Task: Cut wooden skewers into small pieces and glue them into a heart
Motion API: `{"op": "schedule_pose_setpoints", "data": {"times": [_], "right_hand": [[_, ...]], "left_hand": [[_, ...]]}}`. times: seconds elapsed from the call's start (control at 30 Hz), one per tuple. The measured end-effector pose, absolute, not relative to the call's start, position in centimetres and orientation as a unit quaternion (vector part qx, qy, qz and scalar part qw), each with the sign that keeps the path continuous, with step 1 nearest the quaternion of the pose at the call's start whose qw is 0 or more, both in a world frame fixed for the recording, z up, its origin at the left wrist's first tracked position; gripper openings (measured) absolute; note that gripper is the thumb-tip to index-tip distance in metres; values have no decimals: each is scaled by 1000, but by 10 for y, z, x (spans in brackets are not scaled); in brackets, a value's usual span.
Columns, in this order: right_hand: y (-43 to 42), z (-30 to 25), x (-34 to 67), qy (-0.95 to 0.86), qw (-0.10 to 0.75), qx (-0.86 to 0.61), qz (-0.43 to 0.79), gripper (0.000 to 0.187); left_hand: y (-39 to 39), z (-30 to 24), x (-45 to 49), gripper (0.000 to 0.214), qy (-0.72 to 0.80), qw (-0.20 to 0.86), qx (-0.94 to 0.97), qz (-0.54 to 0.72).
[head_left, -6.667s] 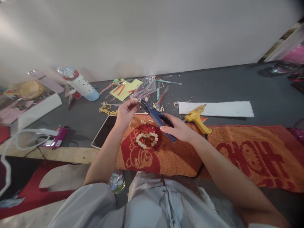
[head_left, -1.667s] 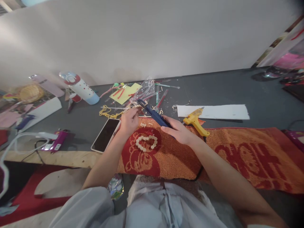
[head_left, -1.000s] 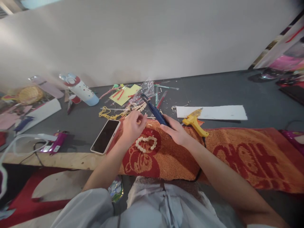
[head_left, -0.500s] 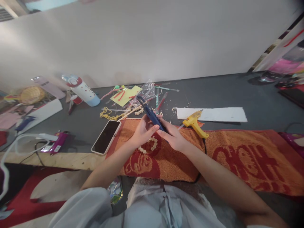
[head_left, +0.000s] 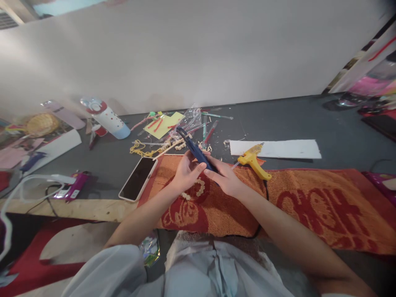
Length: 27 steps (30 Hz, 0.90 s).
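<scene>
A dark blue smartphone (head_left: 198,152) is held tilted above the towel, its back and edge towards me and its screen hidden. My left hand (head_left: 187,171) grips its left side, thumb along the near edge. Closed on its right side is my right hand (head_left: 227,178). Beneath them, a ring of small pale pieces (head_left: 194,190) lies on the orange and red towel (head_left: 238,208). To the right of my hands a yellow glue gun (head_left: 254,161) rests partly on the towel. A second phone (head_left: 138,179), pale-edged with a dark screen, lies to the left.
Behind my hands are yellow paper (head_left: 163,125), clear plastic (head_left: 192,119), several sticks and yellow string (head_left: 139,147). A white strip (head_left: 281,149) lies behind the glue gun. At left are a dotted bottle (head_left: 108,119), a purple box (head_left: 74,186) and a white cable (head_left: 8,231).
The blue phone has tipped slightly, its top end shifting a little left and down. Both hands keep their hold on it; the things on the table stay put.
</scene>
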State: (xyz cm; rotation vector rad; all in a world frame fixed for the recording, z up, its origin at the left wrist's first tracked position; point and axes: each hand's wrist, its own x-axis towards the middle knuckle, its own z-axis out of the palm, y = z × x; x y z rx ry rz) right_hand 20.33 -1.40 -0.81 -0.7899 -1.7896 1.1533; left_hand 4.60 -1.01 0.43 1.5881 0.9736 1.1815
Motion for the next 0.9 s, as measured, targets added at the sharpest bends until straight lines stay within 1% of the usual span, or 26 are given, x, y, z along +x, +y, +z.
{"op": "schedule_pose_setpoints", "data": {"times": [0.2, 0.3, 0.37, 0.47, 0.53, 0.6, 0.67, 0.77, 0.9], "right_hand": [[-13, -7, 203, -700, 429, -313, 478, 53], [-11, -7, 204, -690, 431, -322, 483, 53], [-8, -8, 205, -690, 430, -337, 475, 50], [-7, -9, 208, -686, 417, -370, 468, 45], [-7, -8, 209, -683, 399, -387, 474, 40], [-9, -7, 209, -677, 380, -390, 495, 35], [-11, -5, 208, -664, 372, -376, 528, 31], [-14, -3, 207, -628, 370, -351, 588, 27], [-14, -5, 204, -550, 371, -341, 666, 32]], "left_hand": [[-6, -1, 48, 57, 404, 426, 649, 484], [-2, -5, 42, 51, 436, 361, 678, 469], [0, -4, 35, 42, 468, 260, 711, 456], [2, 1, 23, 29, 496, 32, 748, 440], [5, 5, 17, 29, 514, -84, 746, 415], [10, 5, 13, 33, 543, -145, 738, 375], [16, 2, 9, 37, 567, -161, 738, 327], [25, -4, 5, 38, 579, -159, 753, 270], [30, -7, 1, 35, 578, -155, 759, 257]]}}
